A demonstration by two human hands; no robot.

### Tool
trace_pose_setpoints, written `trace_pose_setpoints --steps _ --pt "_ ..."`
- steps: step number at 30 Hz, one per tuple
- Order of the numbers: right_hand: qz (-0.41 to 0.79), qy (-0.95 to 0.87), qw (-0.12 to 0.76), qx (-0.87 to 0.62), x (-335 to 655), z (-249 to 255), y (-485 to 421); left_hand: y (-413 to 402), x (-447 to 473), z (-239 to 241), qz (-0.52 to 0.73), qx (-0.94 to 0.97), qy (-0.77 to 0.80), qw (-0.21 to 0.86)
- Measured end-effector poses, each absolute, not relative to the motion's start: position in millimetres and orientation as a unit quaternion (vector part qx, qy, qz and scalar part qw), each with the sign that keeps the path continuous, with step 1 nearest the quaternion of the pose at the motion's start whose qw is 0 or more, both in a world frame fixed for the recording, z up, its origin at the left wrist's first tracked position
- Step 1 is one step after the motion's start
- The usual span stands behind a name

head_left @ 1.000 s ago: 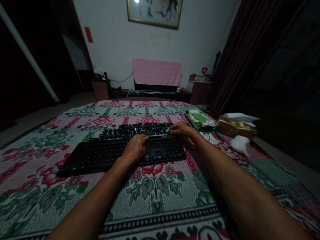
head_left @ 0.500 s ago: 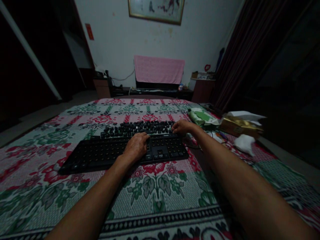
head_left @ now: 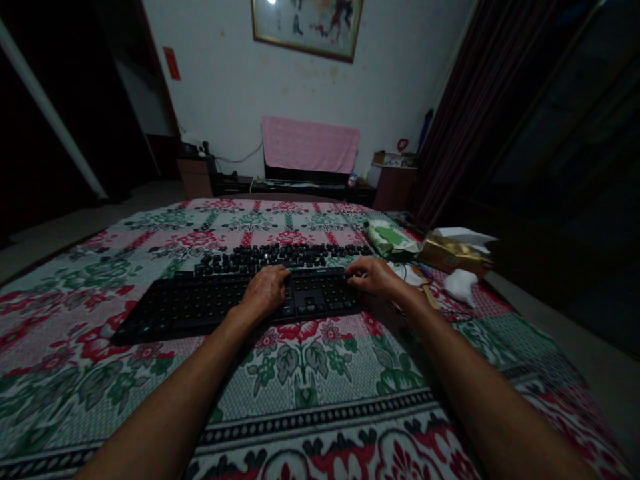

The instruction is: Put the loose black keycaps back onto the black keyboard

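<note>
The black keyboard (head_left: 213, 301) spans centre-left to centre of the frame, under the left hand (head_left: 265, 291); the right hand (head_left: 373, 275) is at its right end. The 2 are apart; I cannot tell their grip.

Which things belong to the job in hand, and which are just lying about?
Likely in use:
long black plastic keyboard, under the left hand and by the right hand;
small loose black plastic keycaps behind it.

Likely just lying about:
soft green-and-white packet;
shiny gold rectangular box;
crumpled white wad.
</note>
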State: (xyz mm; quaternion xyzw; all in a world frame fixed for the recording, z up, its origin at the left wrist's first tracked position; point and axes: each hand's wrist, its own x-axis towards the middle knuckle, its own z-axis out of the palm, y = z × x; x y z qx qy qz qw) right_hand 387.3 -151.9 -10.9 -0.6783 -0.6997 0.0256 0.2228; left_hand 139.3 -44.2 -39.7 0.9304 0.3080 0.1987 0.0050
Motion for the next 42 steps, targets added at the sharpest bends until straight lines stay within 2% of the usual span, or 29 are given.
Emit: trace_pose_setpoints --steps 5,23,34,42 --pt "0.033 -0.705 0.239 -0.666 379 -20 -160 -45 140 -39 0.192 0.93 0.314 -0.002" --pt "0.025 -0.758 0.166 -0.631 378 -10 -164 -46 140 -39 0.191 0.928 0.32 -0.013" --pt "0.043 -0.736 0.166 -0.655 376 -8 -168 -46 140 -39 0.19 0.929 0.316 -0.012" --pt "0.053 -0.743 0.13 -0.654 370 -1 -172 -46 140 -39 0.19 0.93 0.315 -0.017"
